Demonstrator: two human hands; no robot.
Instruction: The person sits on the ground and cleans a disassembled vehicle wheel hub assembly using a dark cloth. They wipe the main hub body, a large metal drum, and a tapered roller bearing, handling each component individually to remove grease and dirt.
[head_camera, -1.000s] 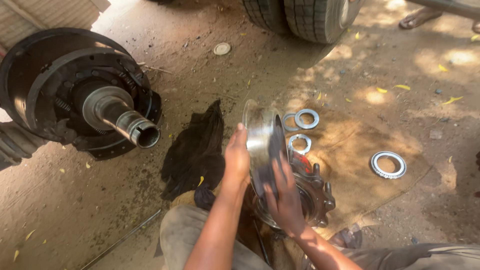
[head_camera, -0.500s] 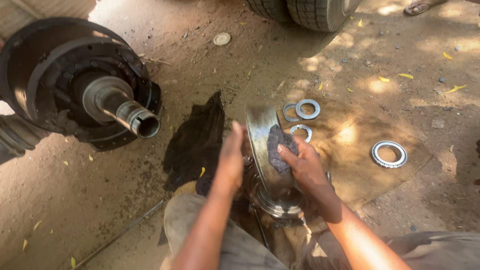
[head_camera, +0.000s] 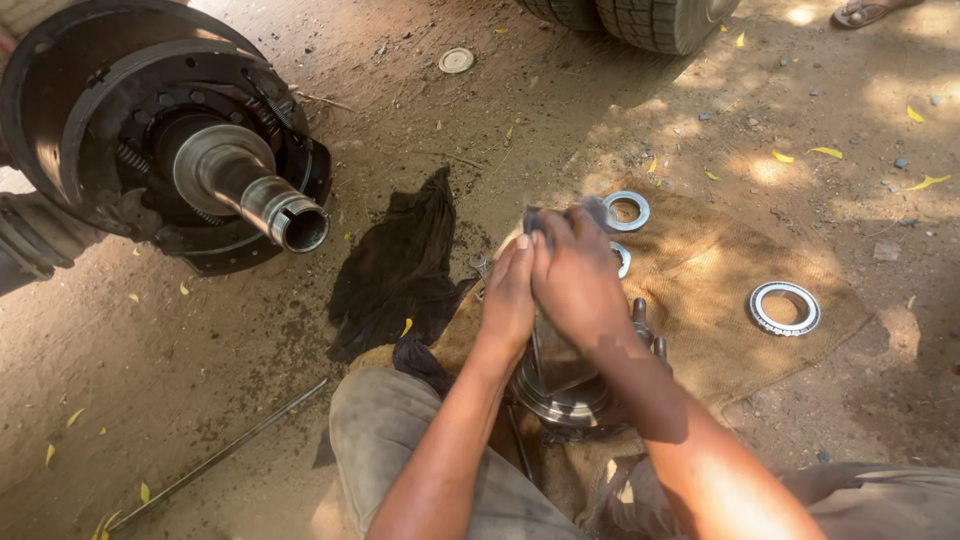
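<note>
Grey cloth (head_camera: 590, 213) bunched under the right hand (head_camera: 578, 285), fingers curled over it and pressing down; only a scrap showing past the knuckles. Left hand (head_camera: 508, 300) flat alongside, thumb edge touching the right, fingers straight and closed together, laid against the rim of the metal wheel hub (head_camera: 560, 385). Hub mostly covered by both hands and forearms: lower flange and a couple of studs visible, upper rim hidden. Possibly standing on its edge, hard to say from above.

Beneath, a tan burlap sack (head_camera: 720, 270) spread on the dirt, its near edge lost under the knees in grey trousers. On the sack just beyond the fingers, a flat steel ring (head_camera: 627, 210); a second ring (head_camera: 622, 258) half hidden behind the right hand. Well to the right, near the sack's edge, a toothed bearing ring (head_camera: 785, 308).

Left of the hands, a black rag (head_camera: 400, 265) crumpled on the ground, touching the sack's corner. Further left, a bare axle spindle (head_camera: 255, 195) jutting from a dark brake assembly (head_camera: 110, 120), cut off by the frame's left edge. Thin metal rod (head_camera: 225, 455) lying aslant in the dirt. Up top, a small round cap (head_camera: 456, 61), and truck tyres (head_camera: 650, 20) cropped by the frame.
</note>
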